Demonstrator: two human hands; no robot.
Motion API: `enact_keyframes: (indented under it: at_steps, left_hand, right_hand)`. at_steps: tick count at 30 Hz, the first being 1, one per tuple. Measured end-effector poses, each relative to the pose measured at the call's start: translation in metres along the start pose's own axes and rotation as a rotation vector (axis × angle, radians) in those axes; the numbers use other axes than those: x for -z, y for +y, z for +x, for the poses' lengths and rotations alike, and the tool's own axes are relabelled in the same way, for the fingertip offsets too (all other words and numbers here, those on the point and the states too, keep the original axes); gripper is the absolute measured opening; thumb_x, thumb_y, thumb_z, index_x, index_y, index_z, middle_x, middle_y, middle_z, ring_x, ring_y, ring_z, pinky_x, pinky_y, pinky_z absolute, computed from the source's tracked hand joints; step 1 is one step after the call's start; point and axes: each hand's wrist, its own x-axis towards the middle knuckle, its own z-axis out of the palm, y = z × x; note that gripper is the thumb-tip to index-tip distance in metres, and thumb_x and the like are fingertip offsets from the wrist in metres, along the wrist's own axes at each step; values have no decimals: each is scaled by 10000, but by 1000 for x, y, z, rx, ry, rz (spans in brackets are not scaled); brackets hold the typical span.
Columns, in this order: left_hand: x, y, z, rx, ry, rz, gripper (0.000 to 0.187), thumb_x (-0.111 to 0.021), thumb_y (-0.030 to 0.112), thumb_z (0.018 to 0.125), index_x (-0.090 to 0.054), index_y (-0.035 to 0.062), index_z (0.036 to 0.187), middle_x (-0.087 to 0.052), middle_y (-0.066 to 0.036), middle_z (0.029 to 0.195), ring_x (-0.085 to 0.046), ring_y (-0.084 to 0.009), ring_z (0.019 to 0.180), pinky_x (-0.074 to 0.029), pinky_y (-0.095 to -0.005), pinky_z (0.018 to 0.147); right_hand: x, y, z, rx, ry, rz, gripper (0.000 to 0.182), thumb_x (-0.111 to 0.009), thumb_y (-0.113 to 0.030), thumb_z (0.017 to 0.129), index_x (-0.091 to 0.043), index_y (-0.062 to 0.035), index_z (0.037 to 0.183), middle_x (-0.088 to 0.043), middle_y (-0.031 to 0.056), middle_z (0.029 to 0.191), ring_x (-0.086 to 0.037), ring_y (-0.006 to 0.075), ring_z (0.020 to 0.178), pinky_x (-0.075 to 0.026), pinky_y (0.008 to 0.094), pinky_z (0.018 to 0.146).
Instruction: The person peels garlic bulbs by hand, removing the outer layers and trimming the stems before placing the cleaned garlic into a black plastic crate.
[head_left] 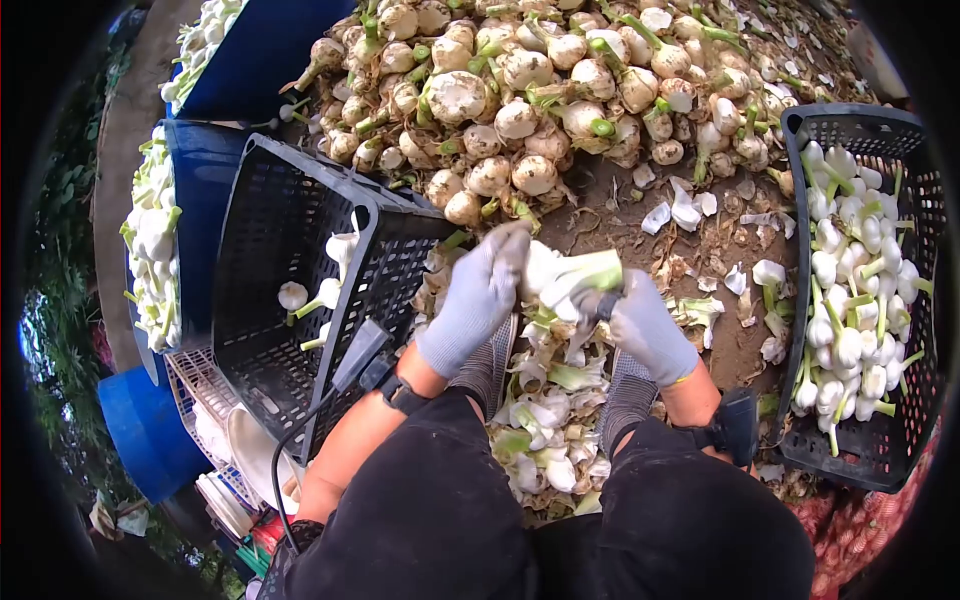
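Observation:
A white garlic bulb [572, 278] with a thick pale-green stem is held between my hands, above a pile of peelings. My left hand [475, 295], in a grey-white knitted glove, is closed at the bulb end, its fingertips slightly blurred. My right hand [648, 328], gloved the same way, is closed beside the stem around a small dark object [598, 305], whose kind I cannot make out. Loose white garlic skins [545, 430] lie between my feet below. Beyond my hands rises a heap of untrimmed, soil-stained garlic [530, 85].
A black crate [785, 150] of cleaned garlic stands at right. Another black crate [265, 240] at left has a few bulbs. Blue containers [205, 225] piled with garlic stand farther left, near a blue bucket [150, 430]. A red mesh sack [870, 535] lies lower right.

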Motion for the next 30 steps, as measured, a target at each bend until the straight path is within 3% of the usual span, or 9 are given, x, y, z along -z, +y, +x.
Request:
enact_keyframes:
  at_steps: [1, 5, 10, 16, 20, 23, 24, 26, 30]
  left_hand:
    - [-8, 16, 9, 229, 132, -6, 306, -519, 166, 994, -575, -34, 1218, -655, -84, 1009, -595, -101, 889, -494, -238, 782]
    - [-3, 26, 7, -284, -58, 249, 379, -633, 253, 930, -591, -21, 1188, -650, -54, 1019, -603, -107, 911, -489, -253, 835]
    - [4, 19, 9, 547, -100, -447, 337, -670, 232, 927, -596, -13, 1147, -667, -65, 1007, -664, -143, 868, -554, -261, 740]
    - [9, 28, 5, 396, -32, -998, 356, -596, 300, 968, -585, -5, 1152, -659, -107, 1094, -663, -195, 973, -550, -340, 869]
    - [13, -11, 14, 329, 46, -1034, 304, -513, 278, 1017, -583, 31, 1181, -648, -69, 1136, -623, -183, 1064, -513, -336, 936]
    - [9, -16, 19, 443, 154, -1091, 309, -503, 288, 1022, -576, 52, 1207, -649, -59, 1137, -627, -176, 1043, -537, -309, 878]
    - [6, -5, 19, 412, 93, -1059, 317, -511, 295, 1018, -575, 49, 1207, -651, -60, 1135, -633, -181, 1033, -544, -305, 864]
    - [-1, 49, 32, 339, 15, -894, 326, -538, 282, 1005, -560, 35, 1217, -644, -84, 1153, -647, -199, 1017, -556, -316, 859]
    - [-24, 160, 41, -87, -336, -717, 656, -664, 248, 916, -367, -21, 1435, -564, -194, 1312, -647, -287, 1077, -570, -363, 864]
  right_hand:
    - [-4, -1, -8, 5, -109, 100, 190, -611, -73, 886, -656, 46, 1027, -662, 38, 827, -593, 78, 710, -485, 238, 635]
    - [1, -5, -1, 7, -204, 17, 199, -585, -84, 879, -649, 41, 1020, -672, 52, 865, -611, 98, 762, -499, 258, 676]
    - [5, -2, 1, 168, -146, -168, 222, -580, -106, 914, -651, 63, 1042, -684, 53, 872, -614, 103, 786, -504, 277, 676]
    - [37, 15, 0, 129, 277, -821, 226, -612, -155, 863, -678, -35, 1042, -683, 167, 843, -662, 271, 729, -519, 384, 696]
    - [12, 3, -49, 168, -817, -238, 180, -653, -110, 811, -686, -28, 968, -696, 96, 880, -662, 224, 798, -516, 334, 745]
    - [20, -19, -52, 230, -852, 15, 199, -650, -84, 796, -681, -29, 985, -693, 69, 892, -654, 202, 821, -511, 315, 766]
    - [22, -33, -53, -59, -514, -186, 249, -643, -79, 791, -673, -44, 1035, -695, 123, 905, -668, 256, 830, -519, 333, 768]
    - [31, 1, -19, 158, -108, -1053, 270, -638, -115, 819, -655, -44, 1079, -688, 178, 935, -667, 340, 870, -523, 380, 790]
    - [3, 3, -17, 593, -141, -901, 504, -679, -291, 845, -544, -110, 1295, -647, 217, 1030, -644, 369, 957, -517, 432, 839]
